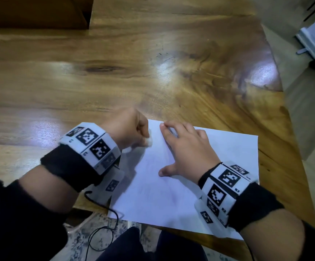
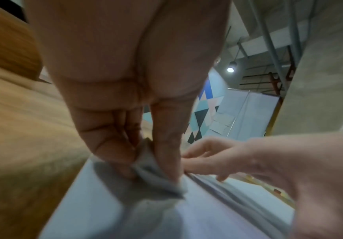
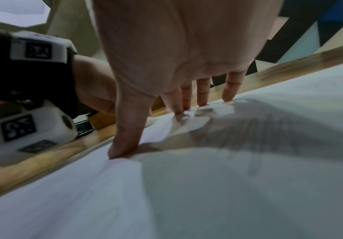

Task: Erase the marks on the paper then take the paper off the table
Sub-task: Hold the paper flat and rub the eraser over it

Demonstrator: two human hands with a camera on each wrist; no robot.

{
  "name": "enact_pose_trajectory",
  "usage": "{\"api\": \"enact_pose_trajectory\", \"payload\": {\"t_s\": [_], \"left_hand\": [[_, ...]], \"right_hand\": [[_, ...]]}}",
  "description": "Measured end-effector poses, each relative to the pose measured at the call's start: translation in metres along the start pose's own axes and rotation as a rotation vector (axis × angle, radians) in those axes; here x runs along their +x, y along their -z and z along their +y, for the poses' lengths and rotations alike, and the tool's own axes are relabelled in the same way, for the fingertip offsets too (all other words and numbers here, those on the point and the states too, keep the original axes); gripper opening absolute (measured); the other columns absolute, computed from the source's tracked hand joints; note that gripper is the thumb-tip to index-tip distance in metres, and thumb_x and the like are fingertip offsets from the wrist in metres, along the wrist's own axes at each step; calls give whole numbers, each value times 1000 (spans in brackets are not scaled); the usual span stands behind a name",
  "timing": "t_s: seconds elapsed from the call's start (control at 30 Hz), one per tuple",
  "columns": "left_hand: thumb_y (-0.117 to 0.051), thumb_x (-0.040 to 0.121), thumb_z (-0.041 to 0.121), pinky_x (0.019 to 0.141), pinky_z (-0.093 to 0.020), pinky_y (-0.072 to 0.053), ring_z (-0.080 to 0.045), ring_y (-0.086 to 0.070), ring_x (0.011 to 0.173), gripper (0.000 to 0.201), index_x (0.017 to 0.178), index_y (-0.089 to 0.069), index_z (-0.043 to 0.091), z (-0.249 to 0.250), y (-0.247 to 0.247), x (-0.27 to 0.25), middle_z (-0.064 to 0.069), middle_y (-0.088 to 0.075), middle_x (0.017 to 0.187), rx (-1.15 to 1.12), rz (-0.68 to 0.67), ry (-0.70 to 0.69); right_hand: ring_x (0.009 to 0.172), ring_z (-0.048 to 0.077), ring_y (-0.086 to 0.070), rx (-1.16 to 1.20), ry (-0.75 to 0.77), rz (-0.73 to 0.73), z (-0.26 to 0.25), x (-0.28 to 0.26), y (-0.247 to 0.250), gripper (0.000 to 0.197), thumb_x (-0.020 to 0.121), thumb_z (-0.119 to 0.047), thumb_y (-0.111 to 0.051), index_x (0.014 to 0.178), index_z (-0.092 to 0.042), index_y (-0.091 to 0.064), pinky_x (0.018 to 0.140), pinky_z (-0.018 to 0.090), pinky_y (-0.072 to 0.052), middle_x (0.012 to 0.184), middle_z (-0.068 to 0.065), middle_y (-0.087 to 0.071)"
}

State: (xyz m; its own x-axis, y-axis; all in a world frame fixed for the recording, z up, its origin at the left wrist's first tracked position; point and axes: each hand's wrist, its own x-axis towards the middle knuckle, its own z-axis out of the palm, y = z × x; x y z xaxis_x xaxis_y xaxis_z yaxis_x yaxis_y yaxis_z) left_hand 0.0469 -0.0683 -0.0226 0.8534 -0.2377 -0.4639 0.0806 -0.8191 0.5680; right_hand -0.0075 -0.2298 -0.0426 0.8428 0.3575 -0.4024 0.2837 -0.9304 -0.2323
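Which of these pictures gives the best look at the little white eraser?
The left wrist view: the eraser shows close up, pinched by the left hand against the paper. The head view shows only a small white tip. In the right wrist view it is hidden.

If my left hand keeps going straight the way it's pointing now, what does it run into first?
Probably the right hand. The left hand, pinching a white eraser at the paper's far left corner, points across toward the right fingertips pressed on the sheet close by.
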Motion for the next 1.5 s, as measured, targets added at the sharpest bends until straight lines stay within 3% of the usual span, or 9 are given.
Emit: {"api": "enact_pose_trajectory", "payload": {"t_s": [0.13, 0.4, 0.53, 0.67, 0.8, 0.97, 1.13, 1.3, 1.5], "left_hand": [[-77, 67, 20, 68, -27, -49, -16, -59, 60, 14, 62, -64, 17, 3, -2, 4, 9, -57, 52, 6, 190, -29], [-75, 69, 20, 64, -24, -45, -12, -54, 57, 10, 68, -66, 15, 6, -7, 6, 7, -56, 55, 34, 174, -73], [-78, 65, 20, 50, -14, -37, -7, -50, 55, 15, 60, -64, 18, 6, -8, -1, 12, -52, 53, 107, -50, -83], [-75, 68, 20, 62, -20, -40, -15, -56, 62, 10, 68, -67, 15, 7, -7, 5, 12, -50, 52, 65, 164, -81], [-79, 64, 23, 48, -9, -34, -6, -48, 51, 16, 58, -64, 18, 3, -9, -8, 11, -51, 49, 137, -78, -110], [-74, 70, 18, 60, -16, -38, -15, -53, 61, 9, 72, -68, 12, 7, -7, 6, 8, -53, 55, 64, 235, -59], [-80, 61, 25, 49, -4, -35, -7, -50, 55, 16, 61, -66, 17, -3, -10, -16, 11, -54, 52, 188, -138, -125], [-73, 71, 19, 57, -21, -38, -10, -52, 53, 11, 66, -64, 16, 8, -10, 6, 11, -51, 54, 54, 240, -76], [-78, 64, 23, 48, -4, -34, -3, -46, 52, 13, 64, -66, 18, 1, -13, -13, 14, -48, 49, 202, -77, -154]], "right_hand": [[136, 13, -9, -11, 6, 3, 0, 0, 0, 114, 67, -65, -70, 152, -23, -6, 105, 32, -16, 153, -10, -7], [136, 14, -9, -19, 2, 3, 0, 0, 0, 114, 68, -65, -69, 152, -24, -4, 105, 33, -16, 152, -10, -8], [136, 14, -8, -16, 0, 0, -1, 0, 0, 114, 68, -64, -70, 152, -23, -5, 106, 33, -15, 153, -10, -7], [136, 14, -9, -17, -1, 2, -1, 0, 0, 114, 68, -64, -69, 152, -23, -5, 106, 32, -15, 152, -10, -8], [136, 15, -9, -17, 0, -4, -1, -1, 0, 114, 68, -64, -69, 152, -23, -5, 106, 32, -14, 152, -10, -8], [135, 14, -6, -10, 2, -12, -1, 0, 0, 114, 68, -65, -69, 152, -23, -4, 107, 33, -14, 153, -10, -7], [135, 14, -6, -16, -2, -7, -1, -1, 0, 114, 68, -65, -69, 152, -23, -4, 107, 33, -14, 153, -10, -7], [134, 13, -6, -12, -3, -14, -1, -1, 0, 113, 69, -65, -68, 152, -24, -4, 107, 33, -13, 152, -10, -7], [135, 14, -6, -17, -7, -16, -1, -1, -1, 113, 68, -65, -69, 152, -24, -5, 107, 34, -14, 153, -10, -7]]}}
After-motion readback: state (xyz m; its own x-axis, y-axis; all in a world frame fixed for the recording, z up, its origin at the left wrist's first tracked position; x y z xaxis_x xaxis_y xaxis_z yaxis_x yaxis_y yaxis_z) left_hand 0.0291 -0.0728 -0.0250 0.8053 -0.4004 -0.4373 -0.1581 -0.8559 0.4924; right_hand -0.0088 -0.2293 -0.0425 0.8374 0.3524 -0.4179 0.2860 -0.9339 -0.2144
